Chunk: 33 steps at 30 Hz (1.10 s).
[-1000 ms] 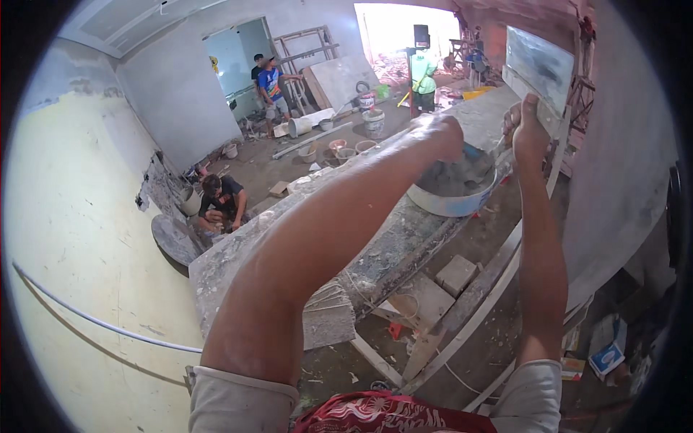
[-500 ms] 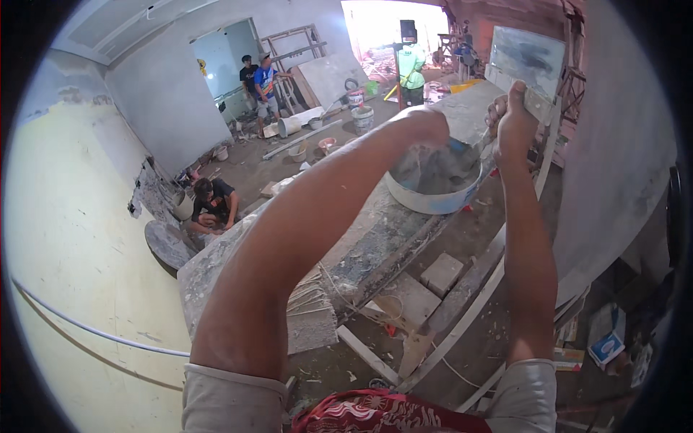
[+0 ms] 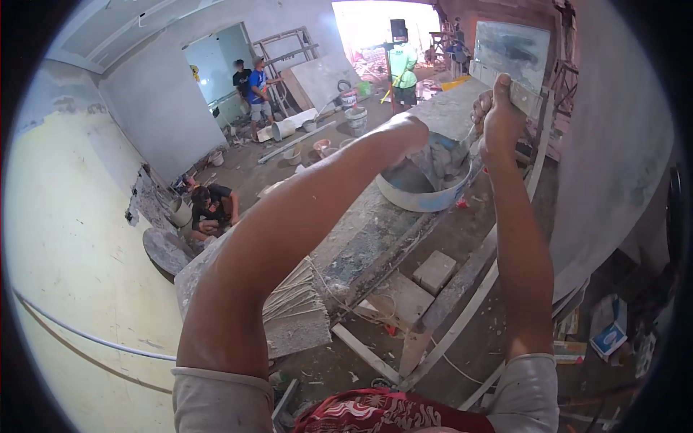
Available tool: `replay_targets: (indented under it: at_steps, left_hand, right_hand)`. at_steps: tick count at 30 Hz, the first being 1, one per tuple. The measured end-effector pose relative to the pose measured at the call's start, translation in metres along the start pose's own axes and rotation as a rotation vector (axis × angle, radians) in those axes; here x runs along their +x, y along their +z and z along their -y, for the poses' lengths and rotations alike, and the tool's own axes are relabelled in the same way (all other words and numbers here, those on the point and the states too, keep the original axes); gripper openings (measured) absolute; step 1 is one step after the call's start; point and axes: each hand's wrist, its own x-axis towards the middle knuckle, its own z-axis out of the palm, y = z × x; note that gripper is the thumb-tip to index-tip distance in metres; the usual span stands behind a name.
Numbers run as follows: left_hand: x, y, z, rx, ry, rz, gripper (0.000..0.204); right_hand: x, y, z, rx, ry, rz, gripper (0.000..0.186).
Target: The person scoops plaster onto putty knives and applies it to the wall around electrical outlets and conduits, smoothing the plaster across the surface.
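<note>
We see our right hand [image 3: 498, 115] fisted around a flat trowel [image 3: 521, 95], just above the round basin [image 3: 419, 193] of grey mortar on the long plank [image 3: 361, 231]. Our left hand [image 3: 404, 133] meets the basin's near rim; its grip we cannot tell. Beyond, a person in green [image 3: 403, 66] stands.

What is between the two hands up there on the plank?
In the head view, a round basin of grey mortar sits between them. The left hand is at its near rim; the right hand grips a flat trowel above its far side.

Long mortar-stained plank [image 3: 361, 238] w/ round basin [image 3: 415, 191] & stacked tiles [image 3: 296, 303] on it.
</note>
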Motion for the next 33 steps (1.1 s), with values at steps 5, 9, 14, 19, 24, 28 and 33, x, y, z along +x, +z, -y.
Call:
replay_targets:
  at_steps: [5, 9, 14, 19, 24, 28, 33]
  left_hand:
    - [-0.010, 0.007, -0.002, -0.101, -0.056, -0.016, 0.025]
    - [-0.031, 0.008, -0.029, -0.986, -0.477, -0.230, 0.027]
    - [-0.007, 0.044, 0.007, -0.545, -0.283, -0.243, 0.029]
    - [-0.013, 0.028, -0.008, -1.320, -0.735, -0.374, 0.039]
    - [-0.011, 0.027, -0.004, -1.635, -0.656, -0.367, 0.029]
    - [-0.032, 0.013, 0.000, -2.026, -0.515, -0.398, 0.019]
    - [-0.037, 0.022, 0.016, -1.979, -0.430, -0.494, 0.019]
  right_hand:
    - [-0.009, 0.015, -0.003, -0.037, 0.077, 0.098, 0.037]
    - [-0.028, 0.029, 0.000, -0.106, -0.005, 0.199, 0.036]
    - [-0.037, 0.057, 0.004, -0.031, -0.215, 0.293, 0.034]
    - [-0.027, 0.064, 0.015, -0.188, -0.301, 0.336, 0.032]
    - [-0.014, 0.073, 0.025, -0.294, -0.385, 0.238, 0.042]
    - [-0.005, 0.078, 0.037, -0.016, -0.346, 0.271, 0.044]
    - [0.004, 0.083, 0.063, 0.154, -0.342, 0.166, 0.044]
